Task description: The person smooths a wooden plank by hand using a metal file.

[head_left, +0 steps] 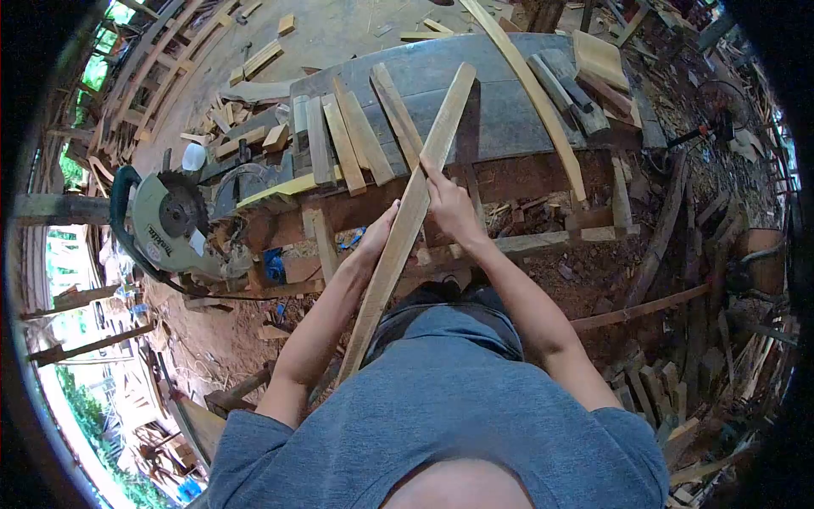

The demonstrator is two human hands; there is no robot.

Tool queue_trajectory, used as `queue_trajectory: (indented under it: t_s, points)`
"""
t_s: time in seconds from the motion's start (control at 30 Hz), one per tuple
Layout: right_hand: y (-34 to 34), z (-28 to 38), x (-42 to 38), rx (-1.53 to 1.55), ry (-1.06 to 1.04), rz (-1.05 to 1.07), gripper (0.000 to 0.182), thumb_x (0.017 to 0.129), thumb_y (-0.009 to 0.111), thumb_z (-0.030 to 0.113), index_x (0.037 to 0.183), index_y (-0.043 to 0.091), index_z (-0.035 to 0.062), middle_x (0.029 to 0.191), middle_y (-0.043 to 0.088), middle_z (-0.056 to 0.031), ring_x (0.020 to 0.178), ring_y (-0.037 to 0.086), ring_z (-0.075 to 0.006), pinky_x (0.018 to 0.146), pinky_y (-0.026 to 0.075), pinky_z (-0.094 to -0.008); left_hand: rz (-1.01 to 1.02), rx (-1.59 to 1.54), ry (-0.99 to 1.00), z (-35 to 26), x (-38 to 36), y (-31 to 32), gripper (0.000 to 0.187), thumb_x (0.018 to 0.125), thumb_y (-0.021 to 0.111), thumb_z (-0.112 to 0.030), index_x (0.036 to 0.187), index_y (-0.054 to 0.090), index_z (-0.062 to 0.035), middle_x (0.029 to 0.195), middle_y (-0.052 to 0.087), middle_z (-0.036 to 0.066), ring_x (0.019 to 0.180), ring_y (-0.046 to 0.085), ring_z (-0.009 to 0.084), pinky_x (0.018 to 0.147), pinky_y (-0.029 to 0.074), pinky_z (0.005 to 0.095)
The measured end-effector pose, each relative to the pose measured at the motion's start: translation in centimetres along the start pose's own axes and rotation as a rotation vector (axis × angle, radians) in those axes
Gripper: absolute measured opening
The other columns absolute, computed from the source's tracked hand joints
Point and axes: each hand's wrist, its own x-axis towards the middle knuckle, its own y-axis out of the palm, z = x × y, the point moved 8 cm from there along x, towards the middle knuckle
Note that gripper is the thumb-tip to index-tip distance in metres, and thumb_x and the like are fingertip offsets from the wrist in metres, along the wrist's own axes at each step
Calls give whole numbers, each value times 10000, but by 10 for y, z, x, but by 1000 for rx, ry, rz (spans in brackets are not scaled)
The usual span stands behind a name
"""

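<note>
A long wooden plank (405, 219) slants across the middle, its far end over the dark workbench (500, 110) and its near end beside my body. My left hand (379, 231) lies along the plank's left side; its fingers are partly hidden behind the wood. From the right, my right hand (451, 204) grips the plank higher up, with the thumb side on its upper face. A second wooden strip (394, 106) lies on the bench and meets the plank near my right hand. Several shorter wood pieces (343, 140) rest to the left of it.
A green-handled cut-off saw (174, 220) with a bare round blade stands at the left. A long curved board (534, 93) crosses the bench's right side, near stacked wood blocks (602, 64). Timber offcuts (657, 390) lie at the lower right.
</note>
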Motion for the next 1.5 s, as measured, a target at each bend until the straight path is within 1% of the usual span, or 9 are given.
queue_trajectory:
  t_s: [0.17,0.83,1.0,1.1,1.13,1.23,1.3,1.37,1.5]
  points:
    - [21,32,-99,61,-97,214,563,921,422,67,1462,332,193,1040,626,-271,930,630,-426,794,490,-458,74,-124,75,-1,8,-3,566,967,320,-584,962,595,-90,706,597,72,524,590,209,466,511,335]
    - [6,17,-36,20,-40,19,513,941,403,103,1444,345,189,948,603,-304,869,614,-445,741,479,-503,178,-274,17,-4,2,16,516,991,318,-523,1207,556,-120,921,673,54,750,668,190,591,580,363]
    - [26,38,-105,117,-252,102,570,910,439,82,1452,329,218,995,588,-317,884,609,-443,718,477,-544,535,-533,20,-2,8,22,446,1002,386,-441,1246,525,-95,974,650,166,796,658,246,709,563,420]
    - [20,34,-83,129,-248,88,547,926,429,106,1450,331,231,930,598,-317,861,614,-444,705,479,-554,184,-424,74,-1,23,9,493,995,365,-474,1192,545,-59,947,657,128,792,661,248,751,567,434]
    - [13,23,-56,109,-141,59,527,933,411,103,1446,343,205,1004,602,-295,945,611,-422,767,484,-499,446,-563,74,-5,25,15,401,1021,366,-366,1280,504,-92,1033,655,108,869,668,251,757,579,408]
    - [9,19,-47,66,-26,53,504,942,392,99,1439,362,178,1066,606,-279,1014,612,-404,817,489,-439,449,-561,146,-25,6,34,399,1030,334,-344,1302,493,-100,1105,648,79,913,673,250,793,584,400]
    - [13,24,-70,38,-11,82,499,943,391,98,1436,370,176,1055,605,-285,999,615,-408,804,490,-433,262,-637,43,-11,47,10,429,1025,323,-395,1258,508,-86,1011,625,109,824,640,257,735,562,416]
    - [20,46,-114,85,-225,145,506,947,384,97,1445,353,183,1037,599,-298,941,631,-413,772,486,-430,809,-713,-32,-13,45,35,538,1002,302,-499,1153,501,-23,923,591,148,772,609,271,708,550,438]
    - [8,47,-98,75,-119,183,512,945,397,110,1448,346,189,969,600,-301,864,635,-417,752,483,-432,572,-671,-48,-18,53,33,539,999,325,-494,1141,499,-4,873,577,170,751,598,281,713,544,427]
